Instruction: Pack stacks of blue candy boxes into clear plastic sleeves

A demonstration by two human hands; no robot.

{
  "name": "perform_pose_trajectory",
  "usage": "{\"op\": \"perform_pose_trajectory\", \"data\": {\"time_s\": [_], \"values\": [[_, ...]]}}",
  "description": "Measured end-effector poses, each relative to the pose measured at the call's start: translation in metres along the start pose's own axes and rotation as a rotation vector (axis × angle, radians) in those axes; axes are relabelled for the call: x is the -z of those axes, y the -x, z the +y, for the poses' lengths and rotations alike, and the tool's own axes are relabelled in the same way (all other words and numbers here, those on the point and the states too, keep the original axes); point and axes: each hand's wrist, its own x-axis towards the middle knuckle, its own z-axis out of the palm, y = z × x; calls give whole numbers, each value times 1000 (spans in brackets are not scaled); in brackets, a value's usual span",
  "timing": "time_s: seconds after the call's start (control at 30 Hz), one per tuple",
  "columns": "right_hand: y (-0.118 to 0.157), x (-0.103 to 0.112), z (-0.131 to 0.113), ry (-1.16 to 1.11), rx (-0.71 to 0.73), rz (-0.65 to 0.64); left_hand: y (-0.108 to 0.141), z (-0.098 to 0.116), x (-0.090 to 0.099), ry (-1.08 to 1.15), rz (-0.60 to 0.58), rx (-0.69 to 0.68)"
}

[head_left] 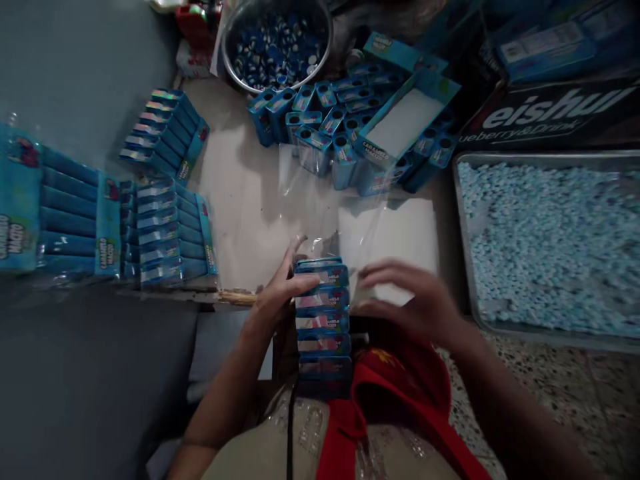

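Note:
A stack of small blue boxes (324,323) stands against my body at the table's front edge, with clear plastic film (325,200) rising from its far end. My left hand (283,287) grips the stack from the left, its thumb over the upper boxes. To the right of the stack, my right hand (405,297) is slightly blurred, with its fingers apart and nothing visible in them; it is close to the plastic film.
Wrapped blue box packs (173,230) line the left. Loose blue boxes (345,157) and an open display box (407,120) lie ahead, behind them a metal bowl (327,40) of small blue pieces. A metal tray (467,253) of pale blue pieces is at right.

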Motion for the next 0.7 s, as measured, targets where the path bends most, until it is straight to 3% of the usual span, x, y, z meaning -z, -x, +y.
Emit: {"op": "perform_pose_trajectory", "data": {"time_s": [0.1, 0.13, 0.17, 0.23, 0.33, 0.4, 0.5, 0.57, 0.63, 0.7], "values": [[-49, 40, -7, 131, -97, 291, 8, 2, -4, -11, -62, 2], [-68, 47, -8, 232, -85, 319, 10, 1, -3, -23, -79, 2], [-87, 52, -7, 310, -81, 293, 12, -1, -2, -35, -89, -3], [-119, 53, -5, 325, -193, 77, 14, -8, 3, -54, -92, -29], [-146, 47, -3, 76, -369, -258, 15, -18, 11, -77, -87, -84], [-155, 45, -8, -21, -374, -334, 14, -23, 15, -80, -107, -90], [-164, 49, -17, 87, -251, -338, 12, -26, 14, -23, -142, -73], [-167, 54, -17, 165, -251, -183, 13, -28, 12, 44, -155, -87], [-157, 57, -9, 149, -331, 168, 15, -33, 12, 99, -144, -118], [-129, 52, 7, 35, -383, 516, 19, -42, 18, 111, -97, -121]]}}
